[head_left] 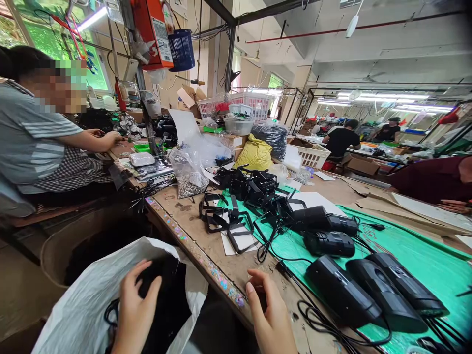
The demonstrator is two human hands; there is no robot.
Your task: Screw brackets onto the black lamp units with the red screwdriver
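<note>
My left hand (pixel 138 305) is over the mouth of a white woven sack (pixel 86 290), thumb and fingers apart and nothing seen between them. Dark contents (pixel 171 295) fill the sack, too dark to make out, with a looped black cable (pixel 111 310) by the hand. At the table's front edge is my right hand (pixel 271 312), its fingers loosely curved and the thumb apart; nothing is seen held. To its right lie several black cylindrical housings (pixel 341 290) with cables on a green plastic sheet (pixel 416 265). Black U-shaped brackets (pixel 239 233) are heaped beyond it.
A clear bag of small metal parts (pixel 191 182) stands near the table edge (pixel 191 241). Behind are a yellow sack (pixel 254 153), a black bag (pixel 271 137) and a white basket (pixel 309 152). A co-worker (pixel 44 142) sits at left; another person's sleeve (pixel 435 179) shows at right.
</note>
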